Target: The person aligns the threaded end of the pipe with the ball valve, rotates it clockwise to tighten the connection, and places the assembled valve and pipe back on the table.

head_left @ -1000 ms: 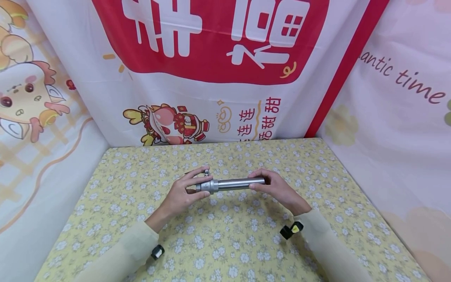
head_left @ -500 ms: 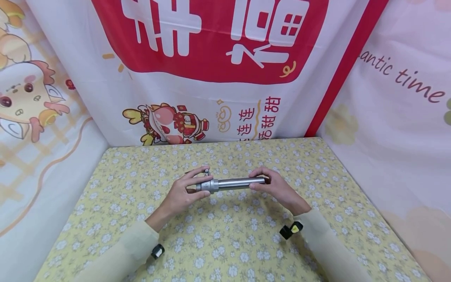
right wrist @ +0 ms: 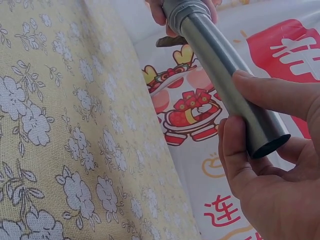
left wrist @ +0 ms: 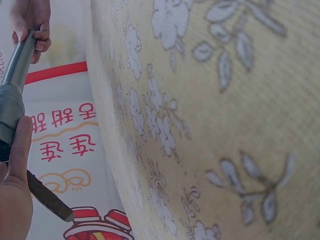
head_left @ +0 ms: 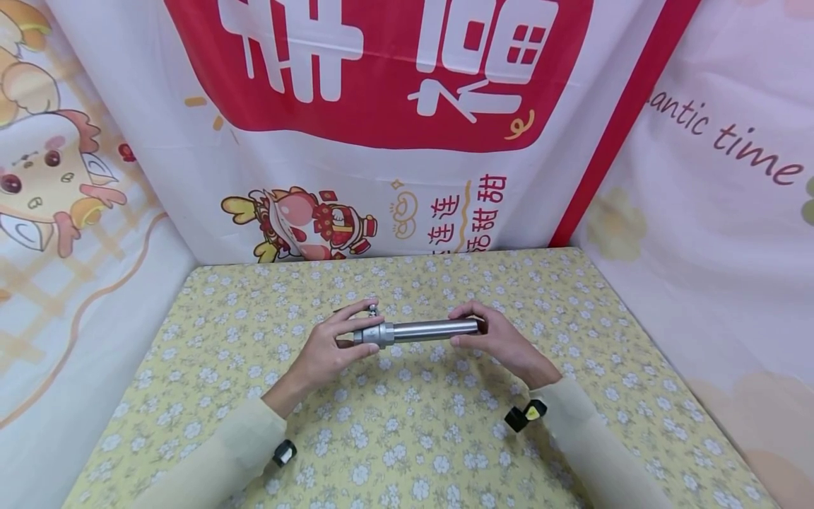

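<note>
A shiny metal pipe (head_left: 422,331) is joined at its left end to a grey metal valve body (head_left: 375,335), and the two lie nearly level across the head view. My left hand (head_left: 327,352) grips the valve between thumb and fingers. Near the pipe's free end, my right hand (head_left: 497,341) holds the tube, thumb on one side and fingers on the other. The right wrist view shows that end's dark, hollow opening (right wrist: 270,146). From the valve sticks out a dark flat lever (left wrist: 50,197), seen in the left wrist view beyond the left hand. Threads show inside the valve's near end.
Yellow flowered cloth (head_left: 407,438) covers the table beneath both hands. A white and red printed curtain (head_left: 381,162) hangs at the back edge, with printed sheets at both sides. Small black devices (head_left: 526,416) are strapped at the wrists.
</note>
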Available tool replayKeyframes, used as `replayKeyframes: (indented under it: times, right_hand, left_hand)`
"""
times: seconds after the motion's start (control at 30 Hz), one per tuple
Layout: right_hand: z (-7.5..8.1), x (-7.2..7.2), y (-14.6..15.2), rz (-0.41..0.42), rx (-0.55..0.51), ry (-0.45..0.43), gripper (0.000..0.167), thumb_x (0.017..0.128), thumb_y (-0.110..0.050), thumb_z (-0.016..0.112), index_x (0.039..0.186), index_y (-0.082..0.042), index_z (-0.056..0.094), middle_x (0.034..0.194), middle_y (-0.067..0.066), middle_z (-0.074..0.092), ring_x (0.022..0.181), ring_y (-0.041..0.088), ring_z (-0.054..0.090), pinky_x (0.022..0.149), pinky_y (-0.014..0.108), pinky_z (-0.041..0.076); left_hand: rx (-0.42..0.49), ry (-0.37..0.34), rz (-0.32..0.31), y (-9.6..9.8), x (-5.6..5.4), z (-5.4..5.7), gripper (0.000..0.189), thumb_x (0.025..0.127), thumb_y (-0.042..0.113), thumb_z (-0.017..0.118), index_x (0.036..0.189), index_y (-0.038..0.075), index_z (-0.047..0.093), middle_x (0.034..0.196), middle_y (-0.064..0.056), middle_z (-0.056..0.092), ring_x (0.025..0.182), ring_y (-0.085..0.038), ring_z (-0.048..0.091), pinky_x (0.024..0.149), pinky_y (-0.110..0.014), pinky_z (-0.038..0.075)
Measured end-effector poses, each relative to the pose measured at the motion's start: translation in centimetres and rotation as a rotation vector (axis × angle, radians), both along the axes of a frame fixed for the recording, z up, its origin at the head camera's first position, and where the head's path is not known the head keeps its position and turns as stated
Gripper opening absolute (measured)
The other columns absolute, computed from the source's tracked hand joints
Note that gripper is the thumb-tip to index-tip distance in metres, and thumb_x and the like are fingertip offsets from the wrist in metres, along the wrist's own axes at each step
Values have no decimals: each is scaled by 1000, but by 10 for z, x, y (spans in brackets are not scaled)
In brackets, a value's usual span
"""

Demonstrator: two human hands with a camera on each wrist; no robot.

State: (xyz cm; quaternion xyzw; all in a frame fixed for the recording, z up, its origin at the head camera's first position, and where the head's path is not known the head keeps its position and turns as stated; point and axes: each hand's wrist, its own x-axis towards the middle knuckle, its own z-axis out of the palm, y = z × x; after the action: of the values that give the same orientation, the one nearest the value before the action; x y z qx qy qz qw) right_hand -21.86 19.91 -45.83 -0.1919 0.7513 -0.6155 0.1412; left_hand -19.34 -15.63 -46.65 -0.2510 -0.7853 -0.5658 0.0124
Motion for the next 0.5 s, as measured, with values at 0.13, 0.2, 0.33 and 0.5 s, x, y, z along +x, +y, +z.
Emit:
replayKeyframes:
  times: [0.13,0.2,0.33,0.5]
  right_hand:
    - [-1,0,1,-3,6,9,43,101,-14,80,139,-3,63,132,25,62,106,22,68,90,33,63]
    - [-1,0,1,-5,12,8,42,101,-15,81,138,-4,64,131,24,62,105,22,67,91,36,63]
    - [0,0,2,-9,22,2,42,101,-17,81,138,-5,65,131,21,63,104,22,67,92,43,63]
    - [1,0,3,-19,39,-10,42,101,-20,81,138,-6,66,130,16,63,103,22,65,91,44,63]
  left_hand:
    - [6,-2,0,0,0,0,48,98,10,83,145,14,73,171,-3,46,147,-37,55,95,-22,63]
    - [10,-2,1,1,-1,0,48,98,10,83,144,14,73,171,-7,46,147,-38,55,96,-21,62]
    - [12,-3,6,1,-1,-1,47,98,10,83,144,15,74,171,-11,46,146,-39,54,95,-21,62]
    - [9,0,8,1,-1,-2,47,98,9,83,144,14,74,171,-7,47,147,-38,54,95,-21,62]
